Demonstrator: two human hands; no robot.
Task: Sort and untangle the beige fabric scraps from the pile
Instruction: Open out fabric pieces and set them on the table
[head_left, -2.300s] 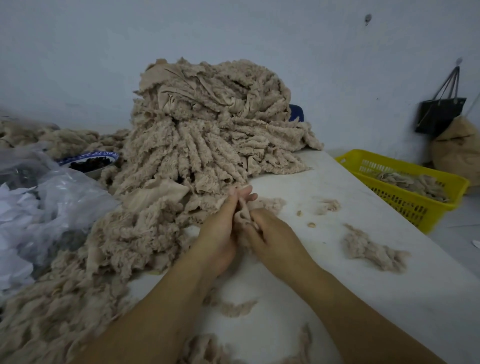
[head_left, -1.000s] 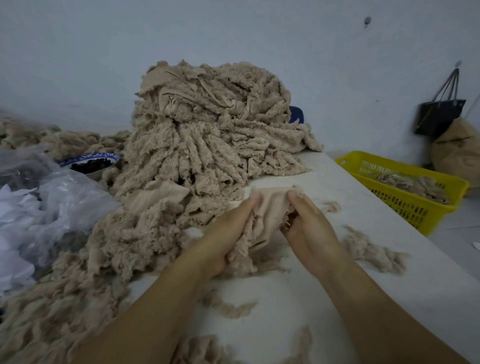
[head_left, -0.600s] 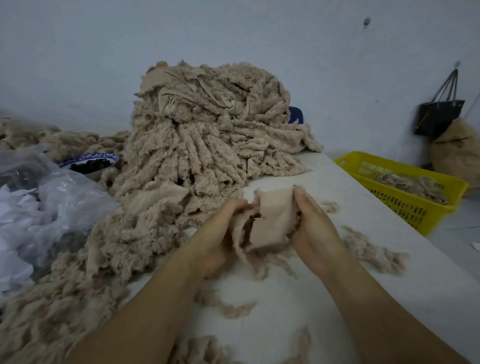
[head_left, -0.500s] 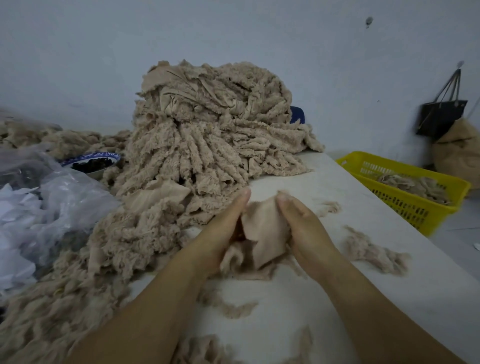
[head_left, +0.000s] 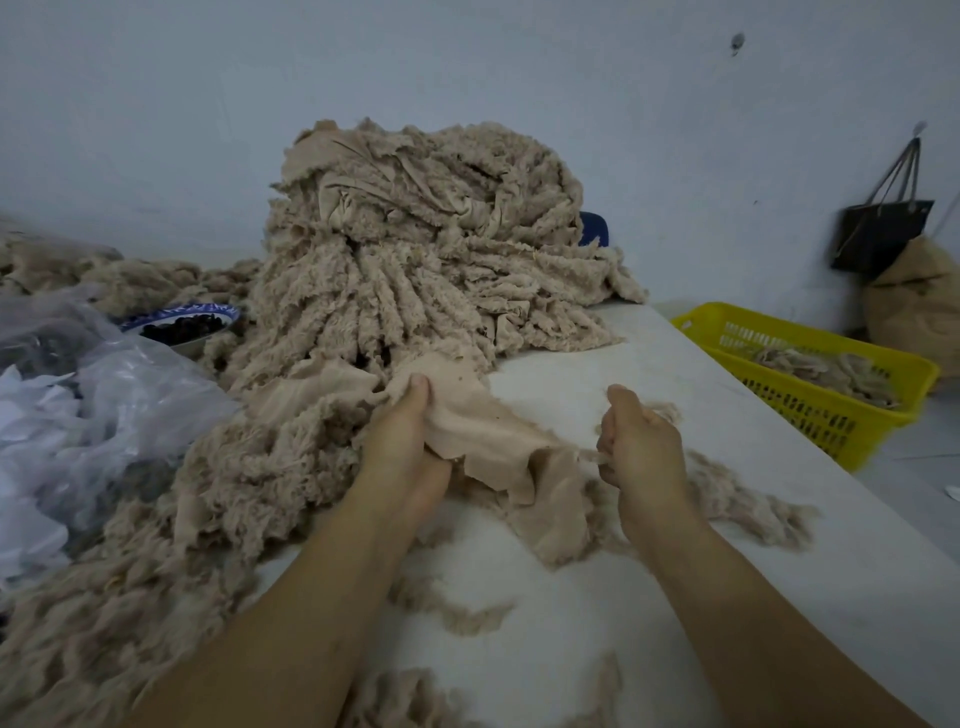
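The left grip (head_left: 405, 441) is closed on a smooth beige scrap (head_left: 483, 421), thumb on top and fingers under the cloth, right at the foot of the big pile (head_left: 415, 249) of fuzzy beige strips heaped against the wall. The right grip (head_left: 641, 452) is curled shut just beside it, pinching the scrap's frayed right edge, and the cloth sags between the two onto the white tabletop (head_left: 623, 364). Loose tufts (head_left: 743, 499) lie near the right wrist. A yellow basket (head_left: 810, 332) off the right edge holds more scraps, and behind it a black bag (head_left: 883, 234) hangs on the wall above a brown sack (head_left: 919, 306). To the left sit crumpled plastic bags (head_left: 104, 405) and a blue-rimmed bowl (head_left: 182, 317) of something dark
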